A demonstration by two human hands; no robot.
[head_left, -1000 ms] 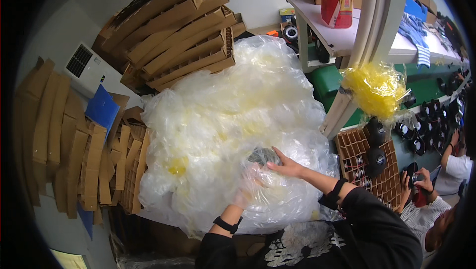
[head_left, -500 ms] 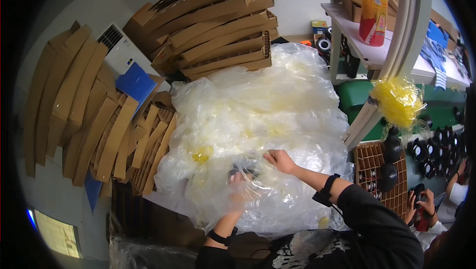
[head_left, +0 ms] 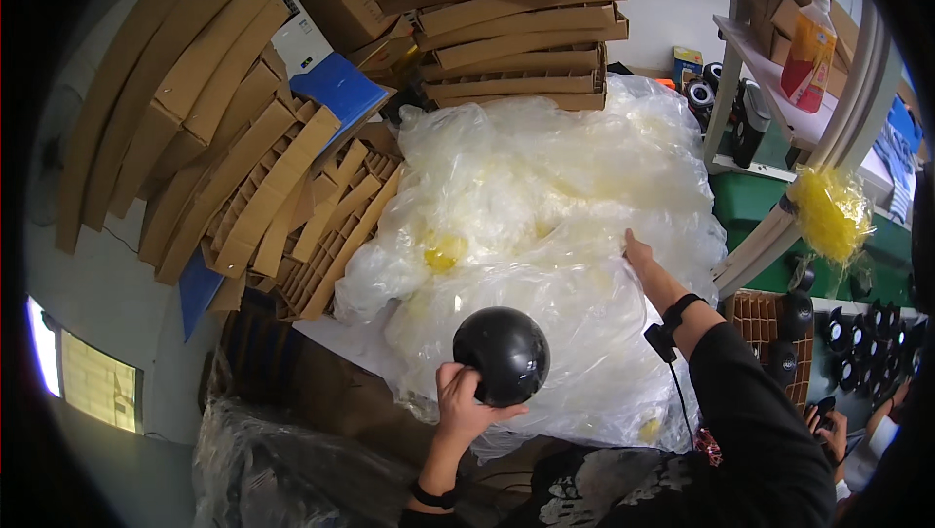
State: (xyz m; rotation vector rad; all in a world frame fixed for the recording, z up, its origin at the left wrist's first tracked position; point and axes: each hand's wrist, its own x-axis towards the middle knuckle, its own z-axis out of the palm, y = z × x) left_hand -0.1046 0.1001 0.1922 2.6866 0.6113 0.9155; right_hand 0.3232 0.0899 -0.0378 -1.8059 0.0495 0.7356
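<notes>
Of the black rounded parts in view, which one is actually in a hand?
The glossy black dome gripped by the left hand over the clear plastic bags; the others sit at the right edge, untouched.

Bag heap [head_left: 545,236] at centre, on tabletop [head_left: 336,338]. Stacked cartons [head_left: 506,26] behind heap. Leaning cardboard sheets [head_left: 195,138] left of heap; divider grids [head_left: 321,226] between sheets and heap. Shelf rack [head_left: 779,99] right of heap, bottles [head_left: 808,51] on it. Tied bag bundle [head_left: 828,211] hanging on rack post. Tray of parts [head_left: 769,323] right, below rack. Ball [head_left: 502,355] in left hand [head_left: 463,406], before heap's near edge. Right hand [head_left: 638,253] on heap, right side.
</notes>
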